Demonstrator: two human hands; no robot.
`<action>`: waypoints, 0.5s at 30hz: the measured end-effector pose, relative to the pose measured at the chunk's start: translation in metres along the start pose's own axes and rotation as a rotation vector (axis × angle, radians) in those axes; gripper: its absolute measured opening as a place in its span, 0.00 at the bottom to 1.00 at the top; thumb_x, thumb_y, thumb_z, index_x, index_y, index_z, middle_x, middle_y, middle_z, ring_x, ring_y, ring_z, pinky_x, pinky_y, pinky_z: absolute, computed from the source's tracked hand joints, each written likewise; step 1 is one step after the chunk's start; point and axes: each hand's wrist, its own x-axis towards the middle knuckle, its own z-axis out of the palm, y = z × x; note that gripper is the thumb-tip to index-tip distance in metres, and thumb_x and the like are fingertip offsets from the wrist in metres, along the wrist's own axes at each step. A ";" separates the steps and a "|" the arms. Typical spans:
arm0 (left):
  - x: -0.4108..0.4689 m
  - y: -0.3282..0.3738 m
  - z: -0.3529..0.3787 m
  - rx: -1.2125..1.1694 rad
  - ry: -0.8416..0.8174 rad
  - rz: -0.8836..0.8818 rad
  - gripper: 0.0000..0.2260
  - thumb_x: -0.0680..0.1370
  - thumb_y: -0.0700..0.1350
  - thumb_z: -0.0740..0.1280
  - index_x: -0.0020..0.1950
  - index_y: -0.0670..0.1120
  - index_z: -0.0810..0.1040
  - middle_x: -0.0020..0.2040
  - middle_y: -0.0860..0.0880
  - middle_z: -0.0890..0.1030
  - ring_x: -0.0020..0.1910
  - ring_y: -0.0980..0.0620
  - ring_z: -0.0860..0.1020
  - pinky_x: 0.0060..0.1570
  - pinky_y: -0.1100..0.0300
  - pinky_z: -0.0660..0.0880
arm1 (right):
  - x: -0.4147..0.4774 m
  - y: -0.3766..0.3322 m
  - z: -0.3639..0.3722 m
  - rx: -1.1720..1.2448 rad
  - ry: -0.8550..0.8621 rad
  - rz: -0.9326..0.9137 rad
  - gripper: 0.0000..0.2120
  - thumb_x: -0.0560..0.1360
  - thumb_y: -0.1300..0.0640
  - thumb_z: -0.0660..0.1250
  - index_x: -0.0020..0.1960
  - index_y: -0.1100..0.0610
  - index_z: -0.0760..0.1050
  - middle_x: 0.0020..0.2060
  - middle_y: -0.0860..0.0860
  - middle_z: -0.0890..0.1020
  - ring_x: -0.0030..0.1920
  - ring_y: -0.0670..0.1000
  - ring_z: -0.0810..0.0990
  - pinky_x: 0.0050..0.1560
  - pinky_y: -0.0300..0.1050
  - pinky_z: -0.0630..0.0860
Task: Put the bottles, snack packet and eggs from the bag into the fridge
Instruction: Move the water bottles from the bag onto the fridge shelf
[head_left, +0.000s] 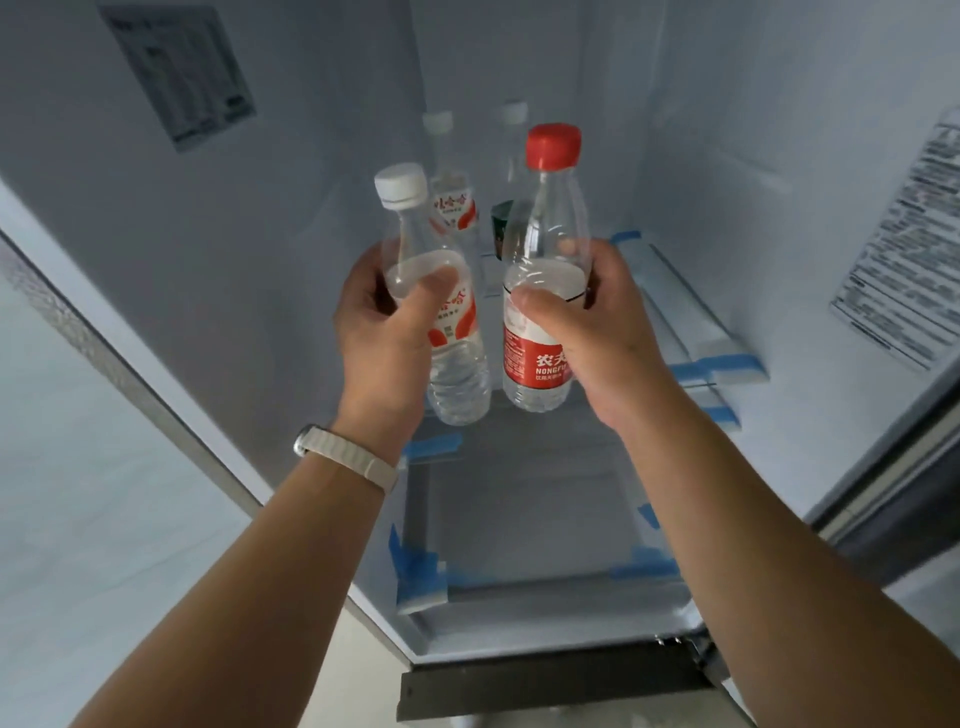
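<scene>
My left hand (384, 338) has its fingers (431, 296) curled round the white-capped bottle (460, 379). My right hand (602, 332) grips the red-capped bottle (543, 223) the same way. Both are roughly upright, side by side, inside the open fridge (260, 270), above its glass shelf (519, 493). Near the back wall stand a rear bottle (451, 197) and a green-labelled bottle (501, 223).

At the open fridge (249, 270), the left hand (384, 332) grips a white-capped water bottle (460, 382) and the right hand (602, 332) grips a red-capped water bottle (545, 228). Two more bottles (451, 200) stand at the fridge's back.
</scene>
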 end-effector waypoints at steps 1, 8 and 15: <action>0.002 -0.003 0.001 0.007 0.013 -0.002 0.09 0.75 0.40 0.71 0.52 0.40 0.75 0.42 0.49 0.80 0.43 0.51 0.81 0.44 0.59 0.78 | 0.004 0.004 0.000 -0.007 0.003 0.006 0.24 0.70 0.58 0.76 0.63 0.52 0.71 0.49 0.47 0.82 0.47 0.45 0.84 0.43 0.39 0.79; 0.016 -0.010 0.013 0.016 0.070 -0.054 0.17 0.75 0.40 0.73 0.61 0.39 0.76 0.50 0.45 0.84 0.49 0.47 0.84 0.50 0.52 0.82 | 0.025 0.022 0.003 0.015 0.003 0.017 0.23 0.70 0.60 0.76 0.62 0.52 0.72 0.50 0.49 0.83 0.48 0.46 0.84 0.45 0.41 0.80; 0.009 -0.017 0.008 0.081 0.025 -0.024 0.19 0.75 0.42 0.75 0.64 0.43 0.76 0.57 0.46 0.83 0.56 0.49 0.83 0.58 0.46 0.79 | 0.021 0.040 -0.001 -0.133 -0.019 -0.064 0.26 0.72 0.52 0.75 0.67 0.49 0.70 0.56 0.44 0.81 0.55 0.41 0.81 0.52 0.39 0.79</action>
